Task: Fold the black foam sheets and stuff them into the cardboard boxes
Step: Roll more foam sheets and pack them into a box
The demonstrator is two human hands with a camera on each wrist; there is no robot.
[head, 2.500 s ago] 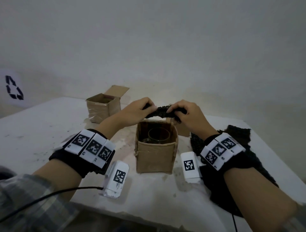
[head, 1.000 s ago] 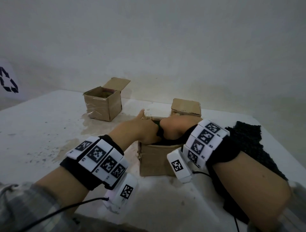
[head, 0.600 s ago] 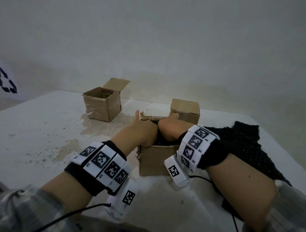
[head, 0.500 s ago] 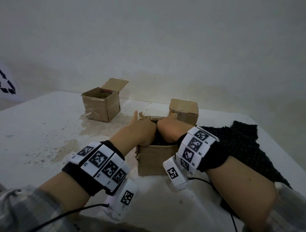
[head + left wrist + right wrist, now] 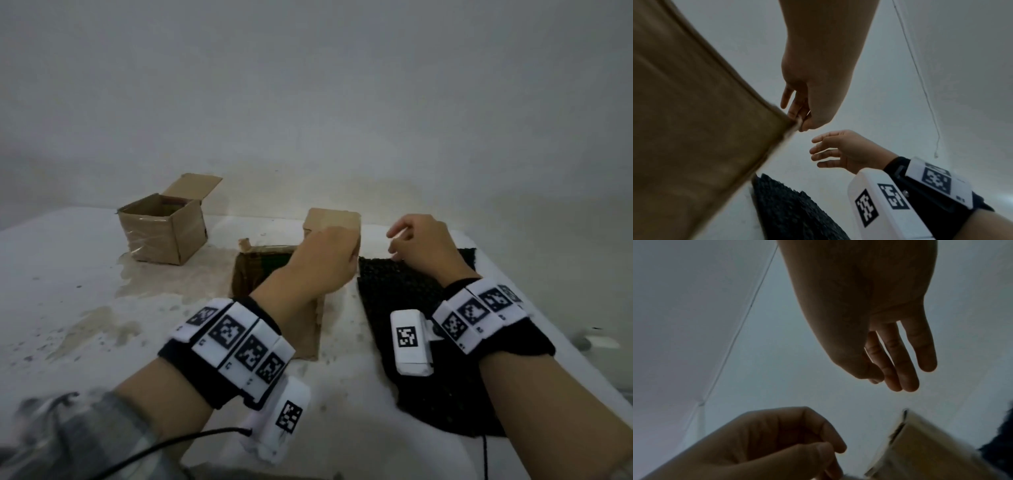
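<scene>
The near cardboard box [image 5: 310, 330] stands open at the table's middle, and its inside looks dark. My left hand [image 5: 352, 250] is over its far right corner; in the left wrist view my left hand [image 5: 800, 125] pinches that top corner of the box wall [image 5: 694, 129]. My right hand [image 5: 394, 241] hovers with relaxed, spread fingers and holds nothing, just above the far end of a flat black foam sheet [image 5: 394, 294] lying right of the box. The right wrist view shows its straight fingers [image 5: 900, 378] empty.
An open box [image 5: 164, 233] with a raised flap stands at the back left. A closed box [image 5: 332, 221] sits right behind the near one. The table's [image 5: 68, 291] right edge runs close past the foam, with a small white object [image 5: 603, 341] there.
Both hands have come up out of the near box, where they pressed foam down. The right hand moved right over the flat sheet; the left took hold of the box's corner.
</scene>
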